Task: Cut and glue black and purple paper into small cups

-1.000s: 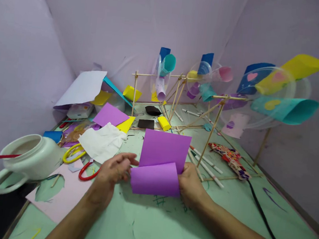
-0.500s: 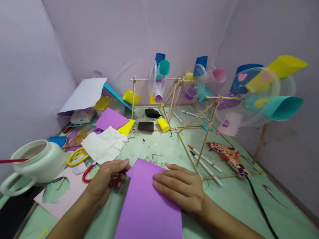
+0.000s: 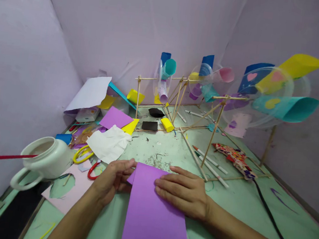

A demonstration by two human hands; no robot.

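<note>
A sheet of purple paper (image 3: 156,215) lies folded on the table in front of me, with a small flap sticking out at its upper left edge. My right hand (image 3: 184,191) rests flat on its upper right side, fingers stretched out. At the left edge, my left hand (image 3: 116,180) has its fingers curled against the flap, with the thumb by the top corner; the fingertips are partly hidden behind the paper. Left of that hand lie red-handled scissors (image 3: 93,171), yellow-handled scissors (image 3: 83,154) and a crumpled white sheet (image 3: 109,144).
A white teapot-like pot (image 3: 47,158) with a red stick stands at left. Stick frames (image 3: 214,133) carrying pinwheels of paper tubes and clear discs (image 3: 274,96) stand behind. At right are a patterned glue gun (image 3: 235,159) with a black cord and several pencils (image 3: 213,168).
My left hand has moved in against the flap at the paper's left edge. The right hand stays flat on the paper. The whole view has shifted slightly.
</note>
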